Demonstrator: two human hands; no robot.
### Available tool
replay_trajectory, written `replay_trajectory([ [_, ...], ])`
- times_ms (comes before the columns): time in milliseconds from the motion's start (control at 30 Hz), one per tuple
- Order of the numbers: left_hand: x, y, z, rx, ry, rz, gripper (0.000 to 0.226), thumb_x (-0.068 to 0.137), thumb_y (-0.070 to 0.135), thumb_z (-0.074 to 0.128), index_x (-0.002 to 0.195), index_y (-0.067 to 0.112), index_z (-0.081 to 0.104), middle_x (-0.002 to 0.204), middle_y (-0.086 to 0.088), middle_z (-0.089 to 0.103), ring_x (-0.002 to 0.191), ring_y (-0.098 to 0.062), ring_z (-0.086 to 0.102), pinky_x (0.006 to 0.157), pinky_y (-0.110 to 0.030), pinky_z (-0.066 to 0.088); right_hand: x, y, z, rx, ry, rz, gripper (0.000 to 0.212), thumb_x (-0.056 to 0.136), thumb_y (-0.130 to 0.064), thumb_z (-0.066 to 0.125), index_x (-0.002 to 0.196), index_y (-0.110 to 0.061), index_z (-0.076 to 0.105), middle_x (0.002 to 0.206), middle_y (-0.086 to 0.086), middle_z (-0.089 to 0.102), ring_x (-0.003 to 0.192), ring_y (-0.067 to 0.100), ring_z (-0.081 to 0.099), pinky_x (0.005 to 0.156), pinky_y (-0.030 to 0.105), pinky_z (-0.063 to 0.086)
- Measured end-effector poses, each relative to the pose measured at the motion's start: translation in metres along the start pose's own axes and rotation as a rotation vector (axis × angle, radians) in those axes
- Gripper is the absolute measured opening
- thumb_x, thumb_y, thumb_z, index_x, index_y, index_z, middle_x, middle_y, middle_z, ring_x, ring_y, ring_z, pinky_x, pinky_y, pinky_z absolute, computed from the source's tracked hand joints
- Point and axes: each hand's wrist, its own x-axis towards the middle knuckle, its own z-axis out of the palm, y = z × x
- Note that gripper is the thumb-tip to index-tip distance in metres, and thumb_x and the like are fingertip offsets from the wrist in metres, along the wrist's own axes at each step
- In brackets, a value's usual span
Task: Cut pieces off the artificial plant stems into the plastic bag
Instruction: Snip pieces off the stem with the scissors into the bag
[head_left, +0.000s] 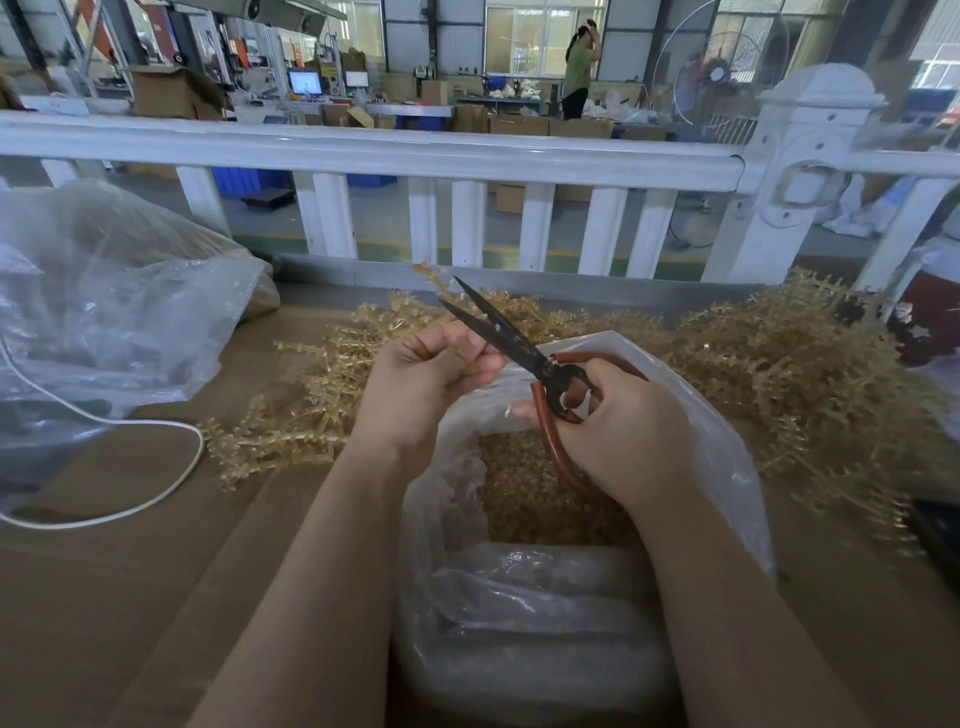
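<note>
My right hand (618, 431) grips the red-brown handles of black scissors (498, 327), whose blades are parted and point up to the left. My left hand (431, 369) pinches a thin tan plastic stem (434, 278) that runs up between the blades. Below both hands stands an open clear plastic bag (524, 613) with tan cut pieces (524, 493) inside. Loose tan artificial stems lie in a pile (795, 374) on the right and in a smaller heap (291, 415) on the left of the brown table.
A large crumpled clear bag (104, 312) fills the left side, with a white cable (156, 467) looping in front of it. A white railing (363, 156) runs along the table's far edge. A person stands far back in the workshop. A dark object (935, 530) sits at the right edge.
</note>
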Motion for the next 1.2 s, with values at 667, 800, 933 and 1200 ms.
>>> replay_trajectory([
  [667, -0.002, -0.007, 0.008, 0.174, -0.17, -0.143, 0.008, 0.079, 0.016, 0.074, 0.082, 0.017, 0.081, 0.056, 0.001, 0.054, 0.049, -0.008, 0.039, 0.048, -0.018, 0.035, 0.009, -0.006, 0.0, 0.592, -0.085, 0.225, 0.012, 0.087, -0.033, 0.078, 0.091, -0.022, 0.077, 0.076, -0.011, 0.07, 0.075, 0.008, 0.066, 0.066, 0.017, 0.05],
  [800, 0.0, -0.01, 0.008, 0.202, -0.163, -0.123, 0.011, 0.075, 0.024, 0.074, 0.082, 0.02, 0.082, 0.051, 0.001, 0.056, 0.04, -0.007, 0.038, 0.04, -0.017, 0.033, 0.01, -0.008, -0.003, 0.707, -0.16, 0.268, 0.009, 0.088, -0.017, 0.077, 0.091, -0.026, 0.076, 0.081, -0.008, 0.074, 0.081, 0.011, 0.07, 0.076, 0.029, 0.057],
  [933, 0.0, -0.011, 0.006, 0.338, -0.155, -0.058, 0.018, 0.081, 0.034, 0.072, 0.081, 0.018, 0.081, 0.055, -0.003, 0.063, 0.033, -0.011, 0.038, 0.038, -0.017, 0.033, 0.01, -0.01, -0.007, 0.754, -0.122, 0.261, 0.015, 0.09, -0.01, 0.074, 0.084, -0.023, 0.071, 0.082, 0.009, 0.071, 0.079, 0.024, 0.069, 0.076, 0.039, 0.057],
  [1200, -0.001, -0.005, 0.004, 0.485, 0.292, 0.413, 0.038, 0.07, 0.038, 0.086, 0.088, 0.023, 0.056, 0.093, -0.001, 0.058, 0.082, -0.01, 0.053, 0.077, -0.018, 0.045, 0.011, -0.004, -0.007, 0.745, -0.102, 0.316, 0.008, 0.089, -0.015, 0.073, 0.087, -0.008, 0.07, 0.078, 0.01, 0.071, 0.077, 0.025, 0.068, 0.072, 0.026, 0.056],
])
